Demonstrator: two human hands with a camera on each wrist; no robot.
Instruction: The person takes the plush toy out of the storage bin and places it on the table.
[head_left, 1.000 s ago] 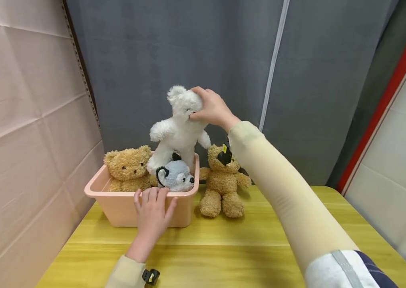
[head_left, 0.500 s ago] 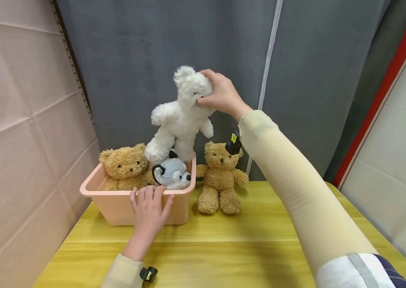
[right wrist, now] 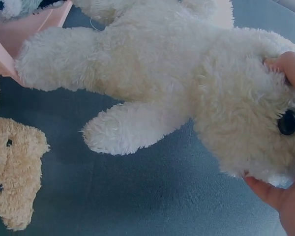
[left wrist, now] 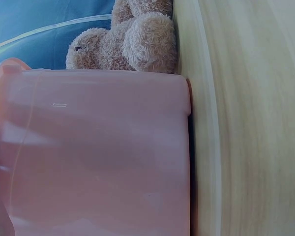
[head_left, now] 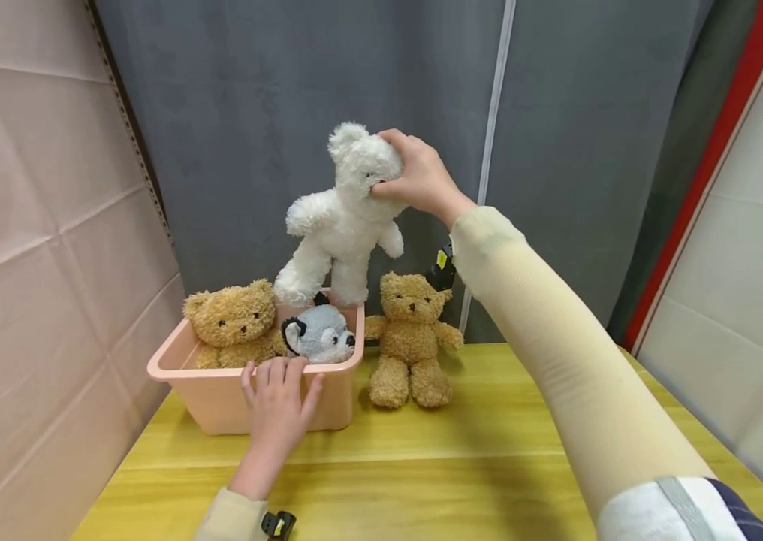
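Note:
My right hand (head_left: 420, 176) grips a white teddy bear (head_left: 344, 225) by its head. The bear hangs upright above the back right of a pink plastic bin (head_left: 212, 391), its feet near rim height. In the right wrist view, finger and thumb press into the head of the white bear (right wrist: 157, 64) beside its dark eye. My left hand (head_left: 278, 402) holds the bin's front rim, fingers hooked over the edge and thumb outside. Inside the bin are a brown teddy bear (head_left: 236, 319) at left and a grey-and-white plush dog (head_left: 321, 334) at right.
Another brown teddy bear (head_left: 411, 338) sits on the yellow wooden table (head_left: 368, 488), just right of the bin. A grey curtain (head_left: 253, 150) hangs behind. Pale fabric walls (head_left: 10, 263) stand at both sides.
The right hand has lifted the white bear up and slightly right, its legs rising from behind the plush dog; it has held nearly still lately. The left hand stays on the rim.

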